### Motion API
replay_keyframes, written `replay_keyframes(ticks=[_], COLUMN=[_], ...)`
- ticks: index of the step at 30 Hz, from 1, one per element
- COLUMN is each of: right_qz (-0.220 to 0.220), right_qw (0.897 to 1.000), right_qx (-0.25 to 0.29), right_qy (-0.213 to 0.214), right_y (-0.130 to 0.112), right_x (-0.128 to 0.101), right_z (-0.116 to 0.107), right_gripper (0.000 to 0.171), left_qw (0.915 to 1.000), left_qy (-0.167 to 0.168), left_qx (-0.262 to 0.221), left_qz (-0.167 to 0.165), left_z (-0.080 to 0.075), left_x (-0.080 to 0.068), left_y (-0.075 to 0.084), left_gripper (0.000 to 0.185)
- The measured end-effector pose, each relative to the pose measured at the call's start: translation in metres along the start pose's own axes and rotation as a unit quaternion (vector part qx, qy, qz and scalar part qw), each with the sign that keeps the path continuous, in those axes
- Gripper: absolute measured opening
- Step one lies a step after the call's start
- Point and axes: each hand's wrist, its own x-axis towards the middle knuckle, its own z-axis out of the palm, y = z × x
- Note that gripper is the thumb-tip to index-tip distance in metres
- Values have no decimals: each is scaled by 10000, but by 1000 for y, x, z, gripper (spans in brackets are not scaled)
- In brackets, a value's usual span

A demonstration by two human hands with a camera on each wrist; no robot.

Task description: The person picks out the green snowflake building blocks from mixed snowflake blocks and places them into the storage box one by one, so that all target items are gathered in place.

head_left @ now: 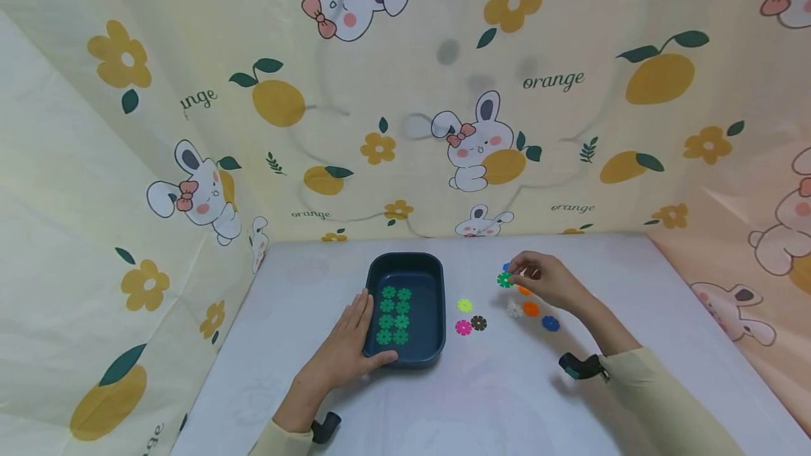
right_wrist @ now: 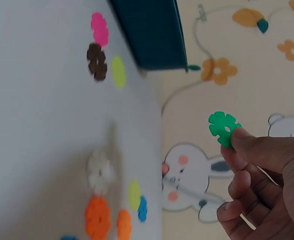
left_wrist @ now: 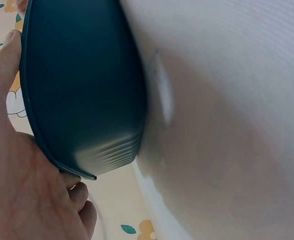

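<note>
My right hand (head_left: 551, 283) pinches a green flower-shaped plastic disc (right_wrist: 220, 125) between thumb and forefinger, held up above the table. Its other fingers curl loosely below. A dark blue rectangular tray (head_left: 428, 315) stands left of centre, with several green flower-shaped discs (head_left: 402, 307) laid in two columns inside. Against its left side rests my left hand (head_left: 342, 350), fingers extended along the rim and thumb over the near left corner. In the left wrist view, the tray's outer wall (left_wrist: 87, 75) fills the middle, beside the palm.
Between the tray and my right hand lie yellow-green (head_left: 464, 305), pink (head_left: 463, 328) and brown (head_left: 479, 323) discs. Nearer the right hand are white (head_left: 515, 309), orange (head_left: 531, 309) and blue (head_left: 550, 324) ones. A patterned cloth (head_left: 393, 90) hangs behind the white table (head_left: 469, 400).
</note>
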Motion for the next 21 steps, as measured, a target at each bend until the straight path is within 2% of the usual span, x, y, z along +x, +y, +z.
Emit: replay_keyframes(ticks=[12,21], right_qz=[-254,-616], right_qw=[9986,9965], right_qx=[368,320], right_qy=[-281,-474], right_y=[-25,-41], right_x=[13,22], right_z=[22,41], right_gripper=[12,11], left_qw=[10000,9999], left_qy=[-84,-108], left_qx=[43,76], left_qz=[-30,-100], left_z=[1,3], left_x=[1,1], left_y=[-1,-3], left_gripper=[121,122])
